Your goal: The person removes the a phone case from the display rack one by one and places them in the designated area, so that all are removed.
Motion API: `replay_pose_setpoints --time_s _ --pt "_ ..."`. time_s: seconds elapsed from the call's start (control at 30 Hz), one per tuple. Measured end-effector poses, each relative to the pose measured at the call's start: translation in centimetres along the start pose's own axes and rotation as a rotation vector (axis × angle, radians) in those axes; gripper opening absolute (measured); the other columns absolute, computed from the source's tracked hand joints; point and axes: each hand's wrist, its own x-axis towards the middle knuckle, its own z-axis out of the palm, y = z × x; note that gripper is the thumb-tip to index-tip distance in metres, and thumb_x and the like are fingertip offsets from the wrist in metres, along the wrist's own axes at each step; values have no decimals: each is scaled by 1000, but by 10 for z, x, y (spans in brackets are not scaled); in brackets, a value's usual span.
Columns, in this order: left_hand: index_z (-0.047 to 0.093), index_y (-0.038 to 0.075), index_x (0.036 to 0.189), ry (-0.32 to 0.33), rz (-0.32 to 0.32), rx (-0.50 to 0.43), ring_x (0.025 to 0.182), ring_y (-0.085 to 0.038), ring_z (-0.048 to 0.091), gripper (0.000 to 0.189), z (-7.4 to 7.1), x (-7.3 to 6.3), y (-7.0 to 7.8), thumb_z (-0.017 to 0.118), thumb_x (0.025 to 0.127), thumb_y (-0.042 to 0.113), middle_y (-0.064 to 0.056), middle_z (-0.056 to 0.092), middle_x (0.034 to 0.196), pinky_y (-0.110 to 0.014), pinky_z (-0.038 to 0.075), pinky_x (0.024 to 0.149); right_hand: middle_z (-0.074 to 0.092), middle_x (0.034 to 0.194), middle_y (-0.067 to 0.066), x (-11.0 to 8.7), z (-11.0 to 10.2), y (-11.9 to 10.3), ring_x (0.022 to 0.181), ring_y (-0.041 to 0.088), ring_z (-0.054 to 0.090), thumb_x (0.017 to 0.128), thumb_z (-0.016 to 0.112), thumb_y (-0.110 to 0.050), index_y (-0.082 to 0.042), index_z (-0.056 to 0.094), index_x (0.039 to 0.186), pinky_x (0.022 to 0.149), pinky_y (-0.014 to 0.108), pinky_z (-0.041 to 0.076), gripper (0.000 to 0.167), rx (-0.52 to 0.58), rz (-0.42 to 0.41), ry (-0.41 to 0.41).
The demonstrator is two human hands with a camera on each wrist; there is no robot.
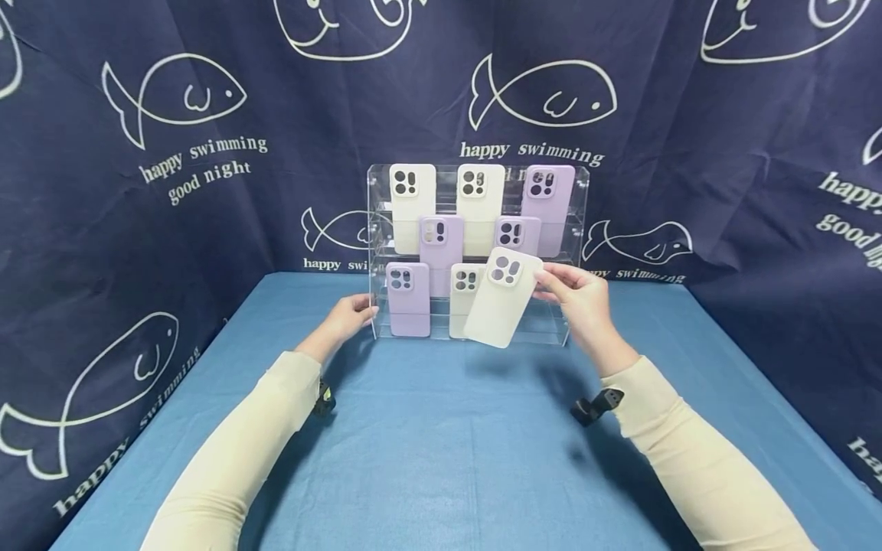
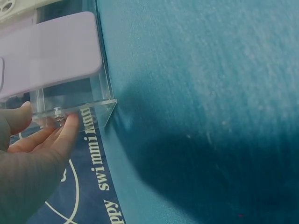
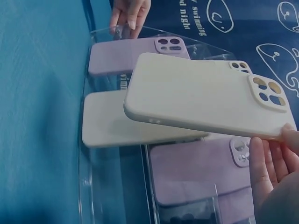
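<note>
Right hand (image 1: 582,306) pinches a tilted white case (image 1: 501,310); left hand (image 1: 347,317) grips the rack (image 1: 540,330). Best held clear of shelved cases (image 1: 461,314).

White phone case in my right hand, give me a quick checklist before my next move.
1. Grip: ok, the right hand pinches the held white case by its edge, near the camera end.
2. Rack steadied: ok, the left hand grips the clear rack at its left side.
3. Camera end up: ok.
4. Held white case straight: not ok, it tilts.
5. Bottom shelf space right of the lower white case: ok, bare shelf shows.
</note>
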Motion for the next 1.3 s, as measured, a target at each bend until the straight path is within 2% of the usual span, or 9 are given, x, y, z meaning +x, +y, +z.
replay_pose_setpoints --time_s 0.4,0.67,0.93,1.07,1.2,1.3 --pt "32 -11 145 -2 -4 -3 133 -40 45 50 -1 -1 3 48 101 6 -31 39 146 -39 46 109 74 77 -7 -5 16 9 72 7 71 87 69 3 -18 72 81 71 27 63 22 69 92 -53" --pt "32 -10 145 18 14 8 132 -39 46 50 1 -1 4 48 101 6 -31 40 145 -39 46 109 73 75 -7 -8 29 18 71 7 71 88 67 1 -13 69 86 71 25 63 15 67 148 -88" --pt "34 -9 145 25 -17 32 130 -38 49 49 1 -1 1 49 101 7 -29 44 143 -37 48 107 73 75 -6 -15 39 28 70 8 71 90 66 0 -13 69 86 73 26 63 14 97 249 -87" --pt "35 -10 144 23 -1 43 129 -39 50 48 1 -2 2 49 101 6 -30 45 142 -37 48 107 72 74 -5 -17 45 34 69 7 70 90 65 0 -6 69 95 74 26 63 8 116 300 -85" --pt "36 -11 143 16 7 56 127 -39 51 48 0 -3 5 50 100 6 -31 46 140 -36 49 106 71 73 -6 -20 52 40 69 6 69 91 65 -1 8 63 114 73 25 63 25 78 324 -93" --pt "36 -10 143 9 8 87 126 -39 52 49 -1 -3 6 51 100 8 -30 47 140 -36 50 105 70 72 -7 -23 57 44 69 6 69 91 65 -3 14 57 121 73 24 63 36 51 343 -102"
